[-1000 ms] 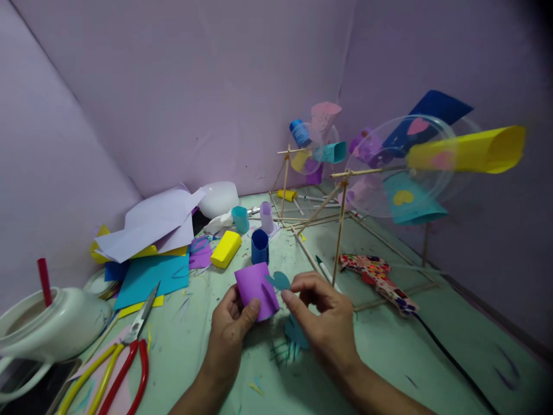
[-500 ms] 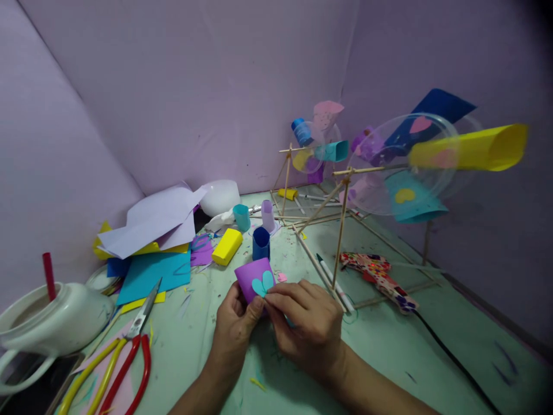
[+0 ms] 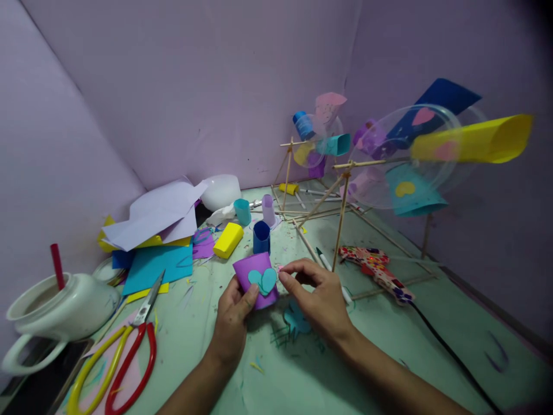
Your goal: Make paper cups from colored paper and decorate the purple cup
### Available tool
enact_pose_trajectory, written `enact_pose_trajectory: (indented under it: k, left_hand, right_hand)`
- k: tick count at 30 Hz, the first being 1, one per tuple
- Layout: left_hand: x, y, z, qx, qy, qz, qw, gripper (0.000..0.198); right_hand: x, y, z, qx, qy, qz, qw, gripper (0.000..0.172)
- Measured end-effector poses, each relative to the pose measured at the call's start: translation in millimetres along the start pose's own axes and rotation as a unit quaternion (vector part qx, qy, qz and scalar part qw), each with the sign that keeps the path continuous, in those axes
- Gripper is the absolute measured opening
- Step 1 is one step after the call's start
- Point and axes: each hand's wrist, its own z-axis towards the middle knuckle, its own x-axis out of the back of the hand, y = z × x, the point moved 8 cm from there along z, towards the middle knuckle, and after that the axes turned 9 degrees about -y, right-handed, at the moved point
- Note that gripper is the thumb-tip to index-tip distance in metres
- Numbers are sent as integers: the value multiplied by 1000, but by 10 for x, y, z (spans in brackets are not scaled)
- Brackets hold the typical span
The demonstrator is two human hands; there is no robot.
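My left hand [image 3: 235, 311] is closed around a purple paper tube [image 3: 245, 266], its thumb on the front near the tube's lower middle. A teal heart-shaped cutout [image 3: 268, 281] lies against the front of the tube, partly under that thumb. Just to the right, my right hand [image 3: 322, 294] is apart from the tube, with thumb and index finger bent toward each other and nothing visible between them. A small pink scrap [image 3: 280, 268] shows behind those fingertips. Below my right hand, a teal paper scrap [image 3: 296, 319] lies on the table.
Ahead stand blue [image 3: 261, 237], teal [image 3: 242, 211] and lilac [image 3: 268, 210] paper tubes, with a yellow one [image 3: 228, 240] lying down. Stick-framed wheels [image 3: 345, 190] and a patterned glue gun [image 3: 375, 271] are at right. Scissors [image 3: 142, 314], paper sheets [image 3: 159, 213] and a white pot [image 3: 73, 305] occupy the left.
My right fingers have come off the teal heart and drawn slightly right. More of the heart shows on the tube, which my left hand still holds. The teal scrap below is now uncovered.
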Motion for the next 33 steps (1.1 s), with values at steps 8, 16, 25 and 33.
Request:
enact_pose_trajectory:
  k: [8, 16, 25, 33]
  left_hand:
    - [22, -51, 14, 7, -39, 36, 999, 52]
    - [-23, -67, 4, -10, -59, 41, 997, 58]
    - [-26, -30, 5, -34, -62, 49, 996, 54]
    - [-11, -38, -33, 6, -29, 43, 999, 48]
  right_hand:
    - [-152, 174, 9, -108, -78, 39, 990, 19]
    - [-113, 127, 43, -71, -67, 23, 995, 14]
    - [-131, 71, -8, -44, -54, 7, 998, 17]
    - [-141, 121, -9, -83, -58, 41, 994, 15]
